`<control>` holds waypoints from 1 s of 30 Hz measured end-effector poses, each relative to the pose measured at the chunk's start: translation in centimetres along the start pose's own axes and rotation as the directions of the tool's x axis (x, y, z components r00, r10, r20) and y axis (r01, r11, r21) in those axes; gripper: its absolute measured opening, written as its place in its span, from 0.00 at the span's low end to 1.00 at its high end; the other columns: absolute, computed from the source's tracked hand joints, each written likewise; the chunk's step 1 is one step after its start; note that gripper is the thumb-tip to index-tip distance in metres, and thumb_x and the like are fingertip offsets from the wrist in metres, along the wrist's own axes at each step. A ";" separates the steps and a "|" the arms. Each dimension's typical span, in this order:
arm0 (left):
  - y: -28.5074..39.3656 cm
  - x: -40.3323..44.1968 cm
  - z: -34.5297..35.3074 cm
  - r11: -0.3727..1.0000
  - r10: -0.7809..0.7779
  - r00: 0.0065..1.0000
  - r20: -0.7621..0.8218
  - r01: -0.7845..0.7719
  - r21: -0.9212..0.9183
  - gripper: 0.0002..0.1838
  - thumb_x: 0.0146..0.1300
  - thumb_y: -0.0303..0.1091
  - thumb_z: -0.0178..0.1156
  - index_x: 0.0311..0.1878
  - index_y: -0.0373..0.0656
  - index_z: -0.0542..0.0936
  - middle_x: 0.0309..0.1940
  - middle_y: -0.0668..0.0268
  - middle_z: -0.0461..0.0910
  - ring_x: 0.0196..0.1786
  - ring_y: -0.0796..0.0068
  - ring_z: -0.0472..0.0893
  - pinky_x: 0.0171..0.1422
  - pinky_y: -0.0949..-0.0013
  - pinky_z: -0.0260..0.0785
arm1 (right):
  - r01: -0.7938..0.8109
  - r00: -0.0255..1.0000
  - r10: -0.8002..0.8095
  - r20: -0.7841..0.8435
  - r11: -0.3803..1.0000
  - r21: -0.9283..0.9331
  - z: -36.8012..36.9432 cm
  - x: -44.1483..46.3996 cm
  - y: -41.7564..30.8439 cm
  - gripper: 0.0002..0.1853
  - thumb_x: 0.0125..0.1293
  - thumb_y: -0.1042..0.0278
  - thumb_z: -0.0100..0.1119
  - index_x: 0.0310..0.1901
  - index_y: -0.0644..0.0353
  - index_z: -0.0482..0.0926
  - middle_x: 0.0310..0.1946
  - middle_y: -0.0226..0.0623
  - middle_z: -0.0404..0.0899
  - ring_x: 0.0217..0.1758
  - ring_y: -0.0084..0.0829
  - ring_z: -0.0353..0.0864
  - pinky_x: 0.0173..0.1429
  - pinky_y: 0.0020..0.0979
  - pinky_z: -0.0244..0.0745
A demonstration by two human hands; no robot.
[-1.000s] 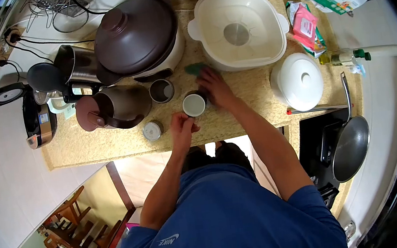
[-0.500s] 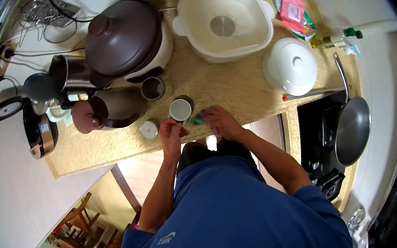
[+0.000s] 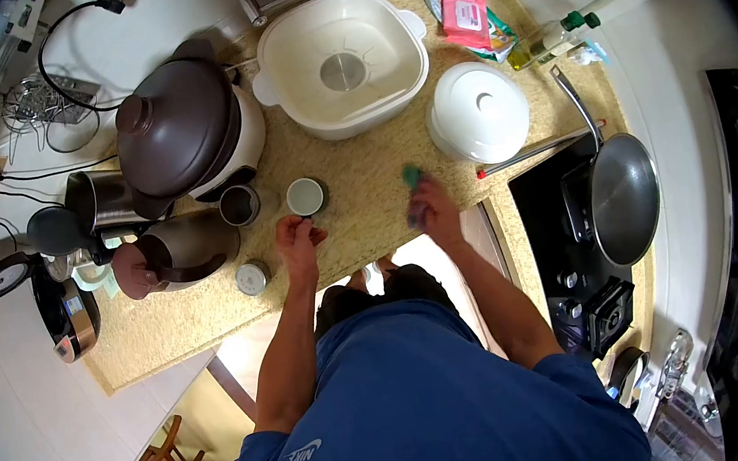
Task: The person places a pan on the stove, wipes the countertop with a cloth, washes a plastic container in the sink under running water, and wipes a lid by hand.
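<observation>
A small cup (image 3: 306,197), pale inside and dark outside, is upright at the middle of the counter. My left hand (image 3: 299,242) has its fingertips pinched at the cup's near side, where a handle seems to be. My right hand (image 3: 437,213) is closed on a green and purple cloth-like piece (image 3: 413,175), blurred by motion, over the counter to the right. Left of the cup stands a dark metal cup (image 3: 240,206). A small lidded container (image 3: 252,279) sits near the counter's front edge.
A brown-lidded pot (image 3: 182,129) and a metal jug (image 3: 183,253) stand on the left. Behind is a large cream basin (image 3: 345,109). To the right are a white lidded pot (image 3: 479,115), an oil bottle (image 3: 553,40), and a frying pan (image 3: 626,199) on the black stove.
The view has turned, shifting the scene. My left hand has moved the cup farther from me, beside the dark metal cup. My right hand has moved right and away with the green and purple piece.
</observation>
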State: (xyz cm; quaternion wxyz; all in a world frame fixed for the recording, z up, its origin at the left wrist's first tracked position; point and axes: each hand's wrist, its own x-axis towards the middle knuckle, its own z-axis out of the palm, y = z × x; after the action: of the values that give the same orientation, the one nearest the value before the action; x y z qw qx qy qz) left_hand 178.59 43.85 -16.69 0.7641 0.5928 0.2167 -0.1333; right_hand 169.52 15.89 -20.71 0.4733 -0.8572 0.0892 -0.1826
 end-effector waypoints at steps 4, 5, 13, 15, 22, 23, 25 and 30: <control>0.2 0.1 0.2 1.000 0.015 1.000 0.010 -0.015 -0.004 0.06 0.64 0.25 0.57 0.43 0.43 0.73 0.37 0.63 0.78 0.32 0.71 0.80 0.37 0.65 0.81 | -0.454 0.878 0.347 0.330 0.822 0.343 1.7 -0.2 -3.2 0.18 0.60 0.86 0.46 0.46 0.61 0.83 0.51 0.44 0.81 0.56 0.39 0.80 0.60 0.34 0.75; 0.2 0.0 0.1 1.000 0.023 1.000 0.010 -0.023 -0.002 0.06 0.64 0.25 0.57 0.43 0.43 0.73 0.37 0.63 0.78 0.32 0.71 0.80 0.37 0.65 0.81 | -0.448 0.881 0.340 0.329 0.823 0.350 1.5 0.5 -3.7 0.18 0.60 0.86 0.46 0.46 0.61 0.83 0.51 0.44 0.81 0.56 0.39 0.80 0.60 0.34 0.75; 3.2 -5.0 -0.8 0.887 0.199 0.975 0.104 -0.224 0.405 0.13 0.66 0.29 0.56 0.52 0.40 0.74 0.39 0.64 0.79 0.37 0.75 0.81 0.35 0.70 0.78 | -0.613 0.723 0.388 0.571 -0.020 0.790 -5.0 7.6 -10.9 0.22 0.71 0.67 0.49 0.65 0.60 0.65 0.61 0.45 0.72 0.60 0.44 0.77 0.60 0.47 0.78; 4.1 -6.5 -0.1 0.899 0.144 0.979 0.144 -0.191 0.394 0.13 0.67 0.30 0.55 0.53 0.39 0.75 0.41 0.63 0.80 0.39 0.75 0.82 0.37 0.71 0.77 | -0.473 0.824 0.311 0.475 -0.087 0.877 -6.0 8.8 -12.5 0.23 0.71 0.66 0.48 0.66 0.64 0.66 0.61 0.46 0.74 0.62 0.40 0.77 0.66 0.42 0.72; 7.0 -7.2 3.2 0.989 -0.004 0.920 0.393 -0.055 0.140 0.16 0.72 0.35 0.55 0.60 0.40 0.74 0.48 0.64 0.81 0.44 0.74 0.82 0.43 0.73 0.75 | -0.428 0.865 0.474 0.161 0.867 -0.255 -5.0 9.4 -9.1 0.21 0.72 0.58 0.47 0.59 0.61 0.74 0.53 0.51 0.79 0.55 0.49 0.79 0.61 0.42 0.72; 7.9 -7.4 3.5 0.984 0.000 0.916 0.401 -0.073 0.165 0.16 0.71 0.35 0.55 0.59 0.41 0.75 0.49 0.64 0.80 0.45 0.72 0.82 0.45 0.69 0.76 | -0.307 0.927 0.347 0.144 0.920 -0.241 -4.6 8.9 -8.6 0.20 0.72 0.57 0.47 0.55 0.63 0.76 0.47 0.51 0.81 0.52 0.48 0.80 0.57 0.42 0.73; 8.7 -7.6 3.4 0.989 0.011 0.915 0.403 -0.070 0.132 0.16 0.72 0.33 0.54 0.59 0.40 0.76 0.49 0.65 0.80 0.47 0.73 0.82 0.47 0.70 0.76 | -0.240 0.922 0.239 0.304 0.970 -0.037 -4.7 7.9 -9.3 0.19 0.73 0.58 0.48 0.50 0.65 0.79 0.43 0.46 0.83 0.46 0.39 0.83 0.52 0.38 0.74; 13.0 -8.8 2.4 0.983 0.119 0.910 0.398 -0.163 0.079 0.16 0.72 0.33 0.54 0.60 0.40 0.75 0.48 0.65 0.81 0.48 0.74 0.81 0.49 0.70 0.75 | -0.063 0.907 0.124 0.402 0.985 -0.161 -4.0 6.4 -8.9 0.13 0.68 0.62 0.55 0.39 0.66 0.81 0.28 0.43 0.81 0.33 0.36 0.81 0.41 0.38 0.73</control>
State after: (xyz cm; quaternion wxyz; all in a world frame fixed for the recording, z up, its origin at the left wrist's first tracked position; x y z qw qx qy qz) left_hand 177.33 44.44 -0.81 0.7658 0.6095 0.0085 -0.2051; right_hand 173.64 15.46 -9.78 0.4262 -0.9031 0.0416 0.0315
